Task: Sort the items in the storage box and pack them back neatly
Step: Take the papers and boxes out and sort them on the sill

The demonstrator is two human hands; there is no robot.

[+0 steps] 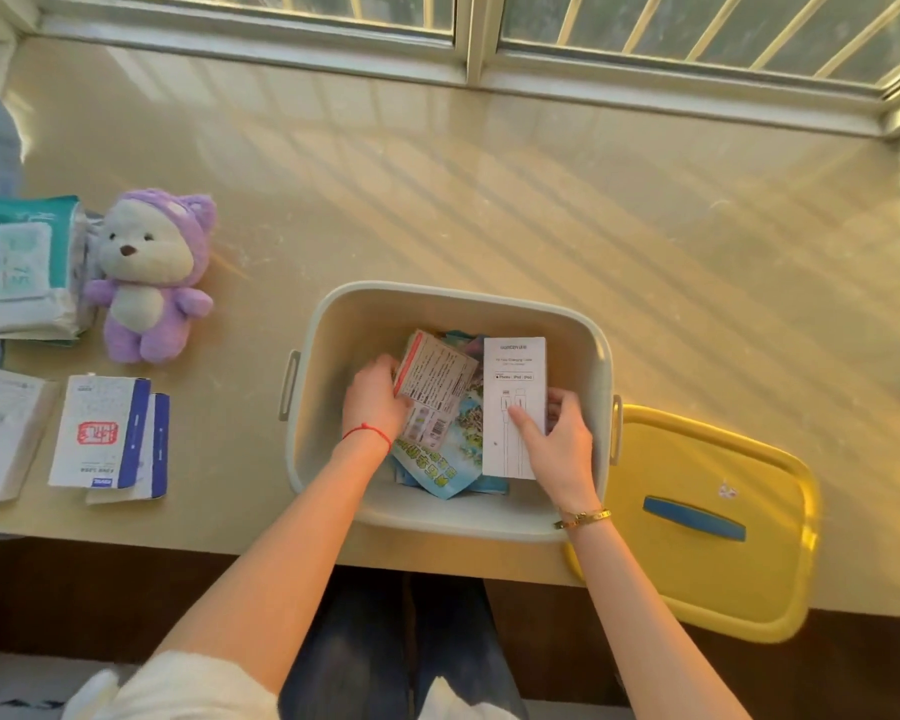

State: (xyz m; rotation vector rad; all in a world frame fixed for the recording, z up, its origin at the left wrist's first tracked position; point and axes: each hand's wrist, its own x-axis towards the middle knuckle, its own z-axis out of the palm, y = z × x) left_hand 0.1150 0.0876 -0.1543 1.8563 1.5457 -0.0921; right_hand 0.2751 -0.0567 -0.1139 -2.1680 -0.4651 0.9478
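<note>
Both hands down inside storage box [328,324], box sitting at near edge of table [489,200]. Left hand [375,402] curled round edge of small printed packet [435,379], tilted up off pile. Right hand [562,449] pinching white cable box [514,387] at lower right side, thumb flat on front face, fingers behind. Teal pouches [437,470] lying loose underneath, overlapping.

Handling: cable box probably light, stiff card, smooth faces, best taken by long edges. Packet thin, slightly bendy, edge grip fine. Pouches soft and likely slippery, better lifted flat as a stack.

Outside box: yellow lid [697,511] to right, touching box rim, handle up. Plush bear [152,283], wipes pack [27,262], white-and-blue cartons [110,433] well apart at left.

Hard to see: box floor mostly covered, count of pouches unclear, possibly more items under pile. Right fingertips hidden behind cable box. Print on packet too small to read. Leftmost carton cut off at frame edge.
</note>
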